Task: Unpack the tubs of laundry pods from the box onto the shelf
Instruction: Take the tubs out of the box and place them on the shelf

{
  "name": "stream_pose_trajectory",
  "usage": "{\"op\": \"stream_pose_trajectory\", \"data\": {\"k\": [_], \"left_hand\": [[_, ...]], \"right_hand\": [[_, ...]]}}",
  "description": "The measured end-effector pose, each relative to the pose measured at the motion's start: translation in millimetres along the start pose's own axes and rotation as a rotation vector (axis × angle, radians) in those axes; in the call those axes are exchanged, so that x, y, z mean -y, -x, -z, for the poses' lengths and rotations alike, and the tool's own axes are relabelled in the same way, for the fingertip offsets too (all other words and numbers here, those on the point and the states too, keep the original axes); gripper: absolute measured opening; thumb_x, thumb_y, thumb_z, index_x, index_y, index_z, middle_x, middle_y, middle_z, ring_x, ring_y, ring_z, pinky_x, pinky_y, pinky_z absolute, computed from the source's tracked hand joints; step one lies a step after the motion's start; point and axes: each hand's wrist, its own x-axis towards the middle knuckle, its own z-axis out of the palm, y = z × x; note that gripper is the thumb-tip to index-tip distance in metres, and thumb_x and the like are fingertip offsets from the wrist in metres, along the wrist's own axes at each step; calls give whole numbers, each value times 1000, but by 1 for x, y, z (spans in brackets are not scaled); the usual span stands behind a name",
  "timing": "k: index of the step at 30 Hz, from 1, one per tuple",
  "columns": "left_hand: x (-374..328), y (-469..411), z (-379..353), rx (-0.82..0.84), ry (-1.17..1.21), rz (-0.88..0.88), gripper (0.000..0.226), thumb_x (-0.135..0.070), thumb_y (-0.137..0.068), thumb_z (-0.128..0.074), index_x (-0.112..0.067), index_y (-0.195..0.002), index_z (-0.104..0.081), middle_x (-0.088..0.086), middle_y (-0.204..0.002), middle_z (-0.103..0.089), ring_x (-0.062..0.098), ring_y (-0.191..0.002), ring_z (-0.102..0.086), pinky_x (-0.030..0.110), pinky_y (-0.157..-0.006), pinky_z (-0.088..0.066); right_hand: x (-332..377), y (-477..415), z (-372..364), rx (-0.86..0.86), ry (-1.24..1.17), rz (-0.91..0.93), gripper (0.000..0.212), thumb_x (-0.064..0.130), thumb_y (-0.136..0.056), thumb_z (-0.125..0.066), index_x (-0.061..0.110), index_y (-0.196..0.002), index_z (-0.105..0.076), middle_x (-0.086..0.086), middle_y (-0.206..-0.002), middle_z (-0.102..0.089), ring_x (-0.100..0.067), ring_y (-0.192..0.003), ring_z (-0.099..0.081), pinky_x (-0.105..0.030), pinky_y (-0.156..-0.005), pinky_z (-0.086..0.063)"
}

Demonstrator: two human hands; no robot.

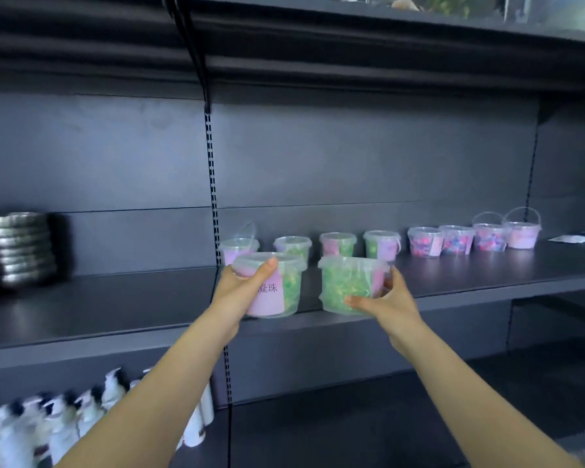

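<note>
Below the shelf (115,309) and closest to you, white bottles (48,423) stand in a blurred cluster.

Both your hands are up at the shelf's front edge, level with each other, so neither is clearly nearer. The free board lies straight ahead of each grip, between the front edge and the back row. Each tub's long axis runs roughly vertical, so I judge it wants to land flat on its base and then go back.

Your left hand (247,282) is wrapped round the left tub (291,288), with the thumb hooked at the lid rim and the fingers curled round the side away from you. This tub stands upright with its pink label facing you and green pods showing beside the label.

Your right hand (385,304) is clamped on the right tub (347,282) from its right side, thumb across the lower front and fingers behind. This tub is full of green pods and looks slightly tilted, though blur makes that hard to judge.

The two tubs sit side by side over the front edge with a gap between them. You cannot tell from here whether their bases touch the board yet.

Further in on the shelf, directly behind your hands, the back row (293,246) of four similar tubs stands near the rear panel. Four pink-and-blue tubs (456,239) carry the line on toward the shelf's right end. At its left end sits a stack of metal bowls (21,248).

The box is out of view.
</note>
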Motion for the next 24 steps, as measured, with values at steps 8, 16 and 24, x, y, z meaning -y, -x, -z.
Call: {"op": "stream_pose_trajectory", "data": {"k": [8, 16, 24], "left_hand": [[36, -114, 38, -132, -18, 21, 93, -61, -49, -79, -14, -123, -46, -1, -113, -64, 15, -100, -63, 30, -84, -50], [79, -149, 52, -70, -95, 68, 94, -50, -65, -78, -12, -135, -29, -5, -119, -51, 15, -106, -54, 29, -91, -44], [87, -164, 62, -23, -291, 0, 94, -72, -45, -75, -21, -123, -54, -2, -120, -60, 14, -109, -60, 36, -96, -51]], "right_hand": [[-14, -77, -89, 3, 99, -10, 108, 28, -50, -89, 21, -140, -31, -3, -129, -47, -19, -116, -51, -39, -102, -44], [-23, -99, -114, 22, 211, 10, 109, 26, -51, -90, 21, -142, -32, -1, -130, -43, -17, -115, -50, -38, -101, -45], [-24, -119, -118, 34, 228, 58, 106, 15, -60, -88, 20, -146, -26, 3, -128, -38, -12, -112, -46, -27, -97, -41]]}}
